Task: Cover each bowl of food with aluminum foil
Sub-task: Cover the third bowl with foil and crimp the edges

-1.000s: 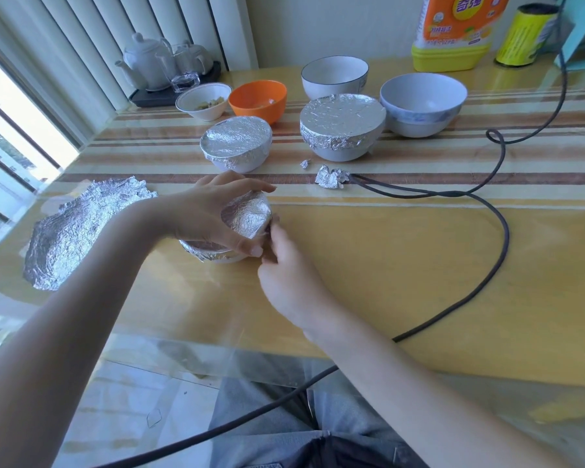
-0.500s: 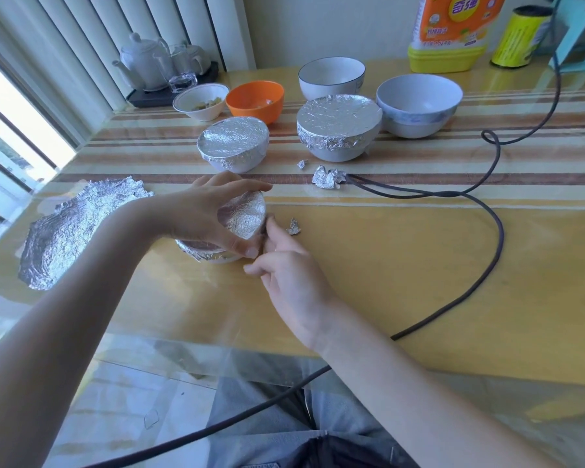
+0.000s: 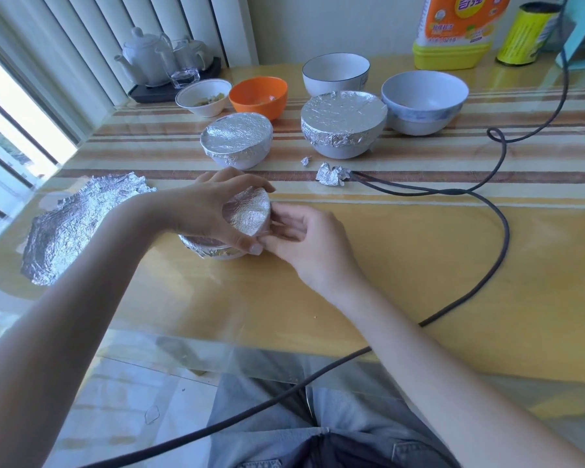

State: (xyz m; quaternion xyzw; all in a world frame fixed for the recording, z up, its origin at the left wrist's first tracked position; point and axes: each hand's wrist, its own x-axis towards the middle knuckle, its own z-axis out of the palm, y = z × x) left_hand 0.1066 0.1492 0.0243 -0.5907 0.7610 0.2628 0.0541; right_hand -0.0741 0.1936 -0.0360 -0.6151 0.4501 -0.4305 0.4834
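Gripping the small foil-wrapped bowl from above, the left hand has its thumb down on the near rim and its fingers curled over the far edge. The bowl sits on the yellow table, close to the near edge and a bit left of center, with foil over the top and crimped down its side. The right hand is up against the bowl's right side — fingers bent, tips touching the foil edge right next to the left thumb. So both hands are together on the same bowl; can't tell whether the right one is pinching the foil or just pressing it.

Left of the bowl there's a big crumpled foil sheet lying flat near the window. Further back, two more bowls are already done: a smaller covered bowl and a larger covered bowl. Behind those, uncovered — a small white bowl with some food in it, an orange bowl, a white bowl with a dark rim and a bluish bowl.

A foil scrap and a tinier bit lie just in front of the larger covered bowl, and a dark cable loops across the right side of the table.
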